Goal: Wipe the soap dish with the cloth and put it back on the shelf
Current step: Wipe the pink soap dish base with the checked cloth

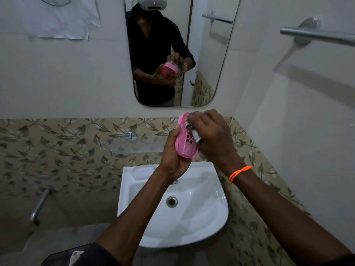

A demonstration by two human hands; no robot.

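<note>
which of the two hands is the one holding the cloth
The right hand, the one with the orange wristband, grips the cloth against the pink soap dish. The left hand only holds the dish from below.

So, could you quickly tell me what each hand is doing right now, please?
Left hand: grips the soap dish.
Right hand: holds the cloth against the dish.

I count one pink dish (186,141), one cloth (194,131), one sink (201,223), one mirror (207,54), one glass shelf (134,144), two taps (41,205) (174,181), and one towel bar (317,36).
</note>
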